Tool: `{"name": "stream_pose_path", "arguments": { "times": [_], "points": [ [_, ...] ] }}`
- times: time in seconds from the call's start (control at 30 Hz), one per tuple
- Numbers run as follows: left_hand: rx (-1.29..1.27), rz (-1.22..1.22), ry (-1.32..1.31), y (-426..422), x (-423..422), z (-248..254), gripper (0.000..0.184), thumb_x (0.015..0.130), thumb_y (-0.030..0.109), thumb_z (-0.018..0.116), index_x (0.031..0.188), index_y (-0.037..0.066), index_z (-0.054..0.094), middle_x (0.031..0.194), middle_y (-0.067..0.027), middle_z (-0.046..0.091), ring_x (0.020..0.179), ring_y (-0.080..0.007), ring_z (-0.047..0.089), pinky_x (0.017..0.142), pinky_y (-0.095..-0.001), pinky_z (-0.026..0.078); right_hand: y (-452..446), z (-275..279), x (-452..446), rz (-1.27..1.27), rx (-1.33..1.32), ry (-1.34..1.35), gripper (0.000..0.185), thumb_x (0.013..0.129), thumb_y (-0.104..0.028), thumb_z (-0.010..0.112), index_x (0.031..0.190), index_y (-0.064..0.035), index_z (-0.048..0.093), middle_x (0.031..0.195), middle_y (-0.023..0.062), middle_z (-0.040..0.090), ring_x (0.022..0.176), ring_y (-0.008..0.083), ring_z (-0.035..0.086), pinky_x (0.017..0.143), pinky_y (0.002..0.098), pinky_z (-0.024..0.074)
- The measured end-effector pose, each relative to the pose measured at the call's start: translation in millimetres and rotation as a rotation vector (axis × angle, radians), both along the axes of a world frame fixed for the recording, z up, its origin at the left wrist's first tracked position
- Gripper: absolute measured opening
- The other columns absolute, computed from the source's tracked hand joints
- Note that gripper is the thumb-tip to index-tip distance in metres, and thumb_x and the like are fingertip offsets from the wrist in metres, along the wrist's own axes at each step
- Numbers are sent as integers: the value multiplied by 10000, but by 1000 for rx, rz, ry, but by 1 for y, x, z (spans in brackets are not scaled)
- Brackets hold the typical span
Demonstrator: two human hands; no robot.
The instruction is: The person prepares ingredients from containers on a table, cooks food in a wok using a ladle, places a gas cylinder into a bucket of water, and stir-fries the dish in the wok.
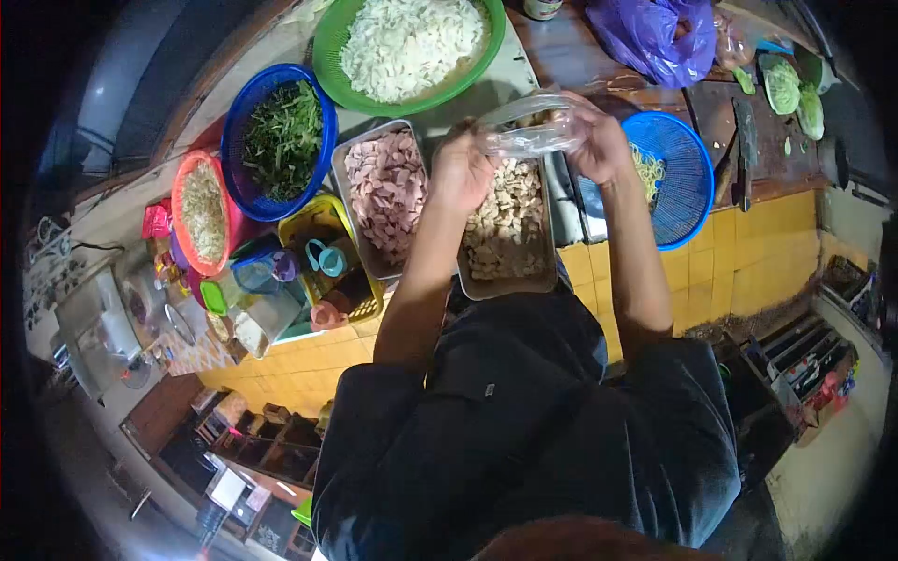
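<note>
A clear plastic bag [529, 138] is stretched between my two hands, its mouth spread wide toward the far side. My left hand [462, 174] has its fingers closed on the bag's left side. The right side is gripped by my right hand [601, 140], though some of its fingers are hidden by the plastic. Just beneath the bag lies a metal tray [548, 273] of pale, chopped meat-like pieces [505, 220]. To its left, a second metal tray [342, 192] holds pinkish sliced pieces [385, 187]. Whatever the bag contains is hard to make out.
Behind stands a green basket [325, 47] of white shreds. Left are a blue basket [327, 140] of leafy greens, a pink basket [180, 208] and a yellow crate [377, 297]. Right are a blue colander [697, 201] with noodles, a knife [745, 140] and a purple bag [655, 42].
</note>
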State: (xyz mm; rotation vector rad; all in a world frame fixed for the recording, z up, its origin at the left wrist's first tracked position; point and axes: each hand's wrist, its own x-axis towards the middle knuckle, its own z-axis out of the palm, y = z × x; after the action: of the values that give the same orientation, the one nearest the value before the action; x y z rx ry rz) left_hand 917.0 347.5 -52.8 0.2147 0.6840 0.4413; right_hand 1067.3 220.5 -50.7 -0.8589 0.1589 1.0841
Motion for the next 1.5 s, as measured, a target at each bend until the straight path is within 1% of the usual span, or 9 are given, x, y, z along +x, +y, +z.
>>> {"name": "stream_pose_path", "arguments": {
  "times": [0.2,0.4,0.5,0.53,0.63,0.77,1.0,1.43,1.5],
  "points": [
    [29,-86,-117,0,27,-14,109,816,9,471,921,26,494,905,-125,547,751,-207,547,633,-309,492,26,7,33,-48,-263,81,198,834,-100,402,978,-27,516,682,41,549,597,161,506,576,275,425],
    [1200,-587,469,40,74,-55,339,711,4,573,1040,83,569,1079,-134,546,915,-194,547,690,-338,495,53,-74,89,84,-512,-270,220,779,-141,448,922,-4,544,794,122,562,679,228,543,609,369,465],
    [1511,-715,674,47,84,-93,408,722,31,585,1126,63,534,1178,-144,499,1028,-242,510,841,-337,419,57,-88,111,800,-794,-1187,406,793,-230,510,1125,-2,463,893,145,584,756,206,578,612,311,460],
    [1582,-723,730,48,85,-105,412,749,43,583,1155,40,517,1245,-140,463,1118,-270,473,963,-340,350,55,-90,107,811,-795,-1179,406,793,-230,510,1125,-2,463,893,145,584,756,206,578,612,311,460],
    [1571,-787,763,51,78,-106,513,749,83,603,1232,53,434,1282,-144,421,1188,-273,399,990,-339,317,55,-114,112,258,-430,-2171,375,736,-140,567,1077,2,496,844,203,604,751,330,601,639,372,476],
    [1485,-844,831,53,72,-108,637,742,109,632,1296,30,328,1313,-148,379,1201,-280,377,999,-328,309,75,-57,73,861,-371,-1913,209,744,-88,525,946,-65,575,863,187,608,716,355,598,654,394,488],
    [1396,-683,773,60,64,-151,682,672,-68,608,1291,53,347,1281,-155,403,1120,-276,450,917,-326,384,89,-71,44,1062,-854,-2233,204,810,-131,438,922,-67,597,899,197,583,790,340,616,666,422,517],
    [1699,-679,793,45,65,-112,342,731,124,638,1054,91,530,1008,-124,581,994,-293,540,844,-377,412,61,-79,78,531,-404,-1748,303,740,-160,530,1022,-64,588,716,154,616,714,233,620,731,328,489],
    [1870,-682,993,47,69,-135,312,723,207,660,981,58,567,919,-124,607,927,-289,566,818,-380,419,56,-75,77,624,-377,-1023,279,757,-111,530,1019,-29,582,774,122,616,720,177,599,727,281,486]
  ]
}}
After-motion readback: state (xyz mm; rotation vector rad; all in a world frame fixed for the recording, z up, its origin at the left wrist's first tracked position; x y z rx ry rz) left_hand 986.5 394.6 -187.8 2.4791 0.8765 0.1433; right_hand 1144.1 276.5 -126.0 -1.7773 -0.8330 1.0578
